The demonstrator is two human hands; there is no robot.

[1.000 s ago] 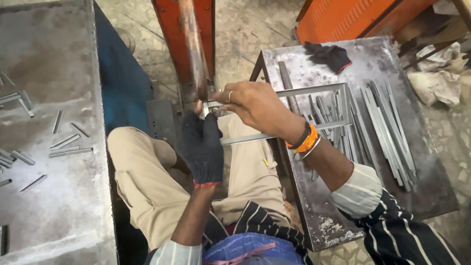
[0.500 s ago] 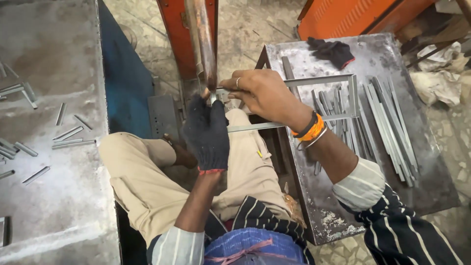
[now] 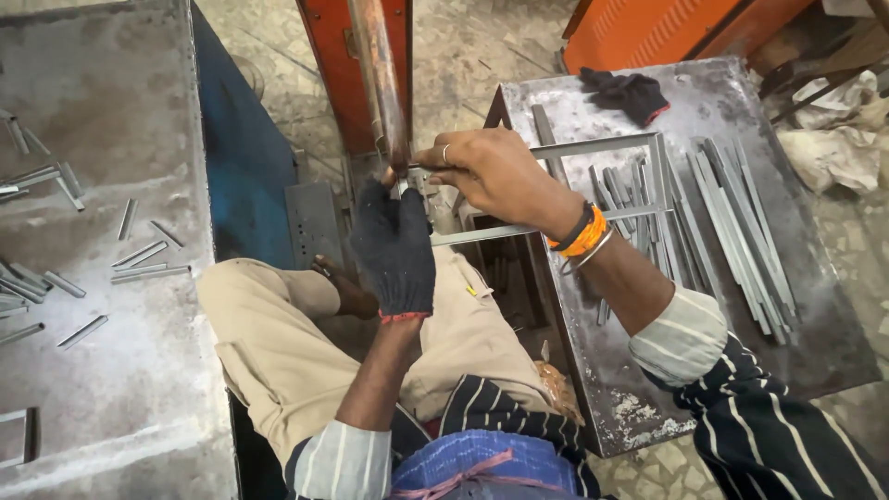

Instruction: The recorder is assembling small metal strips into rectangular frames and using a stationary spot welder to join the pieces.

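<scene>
Metal frame (image 3: 593, 148) being held at the orange machine's (image 3: 356, 65) rusty lever (image 3: 384, 83).
Frame corner is being pinched by bare right hand (image 3: 495, 171); gloved left hand (image 3: 396, 245) is closed just beneath it. Grey strips (image 3: 741, 222) are lying on the right steel table (image 3: 648, 398), black glove (image 3: 630, 93) beyond.

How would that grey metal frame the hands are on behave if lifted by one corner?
The metal frame looks like thin steel strip, so probably stiff yet light. Open and rectangular, it may swing or twist from one corner. Flat sides mean it should slide across the steel table, not roll.
</scene>
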